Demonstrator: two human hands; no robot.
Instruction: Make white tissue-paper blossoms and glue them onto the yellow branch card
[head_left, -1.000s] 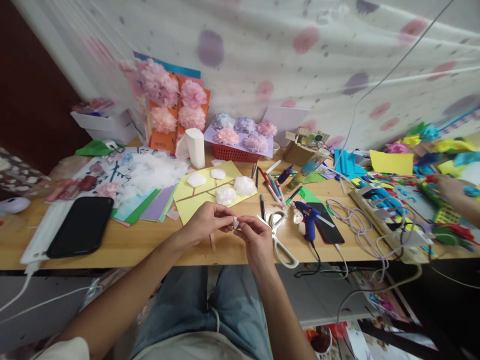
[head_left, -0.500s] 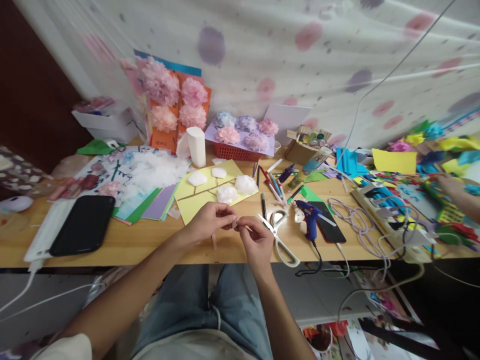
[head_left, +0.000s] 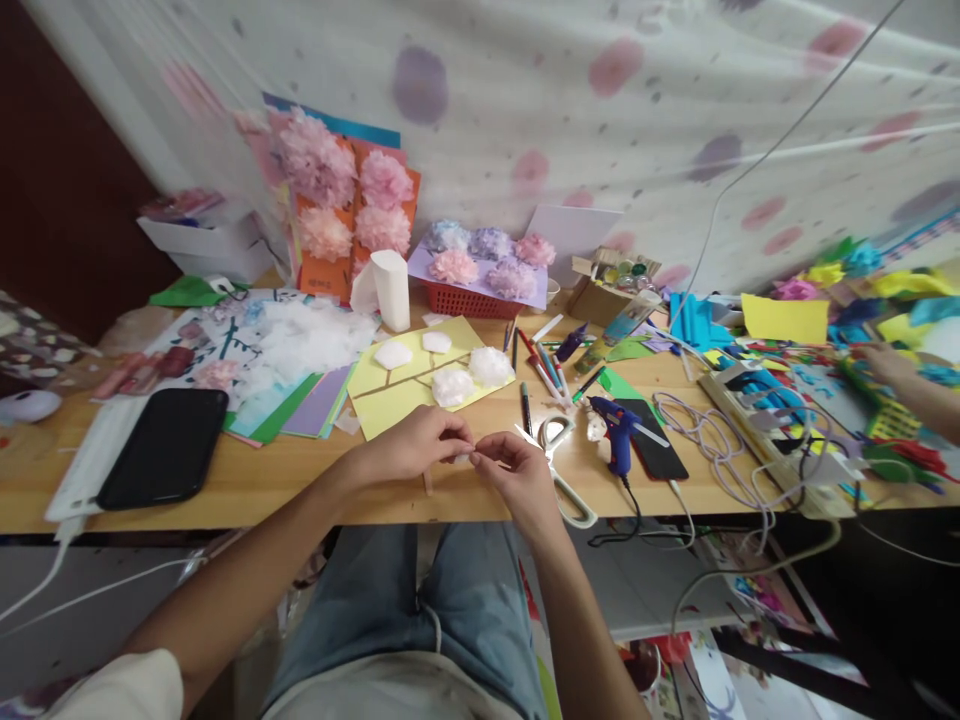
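Near the table's front edge, my left hand (head_left: 420, 441) and my right hand (head_left: 514, 470) meet fingertip to fingertip. Between them is a small white scrap (head_left: 463, 458), perhaps tissue paper, mostly covered by the fingers; both hands pinch it. Just behind the hands lies a yellow sheet (head_left: 390, 408) with a brown branch on it. It carries two flat white pieces and two fluffy white flowers (head_left: 491, 366). White-handled scissors (head_left: 555, 465) lie open beside my right hand. A blue glue gun (head_left: 618, 432) rests further right.
Right of the glue gun are a phone (head_left: 658, 445), tangled cables and a power strip (head_left: 772, 440). At left lie a black phone (head_left: 163, 448) and a heap of white tissue (head_left: 307, 345). Behind stands a red basket (head_left: 465, 302). Another person's hand (head_left: 889, 368) reaches in at far right.
My fingers have shifted on the white scrap, and my right hand has turned slightly, its fingertips still against the left's. The whole view has moved a little.
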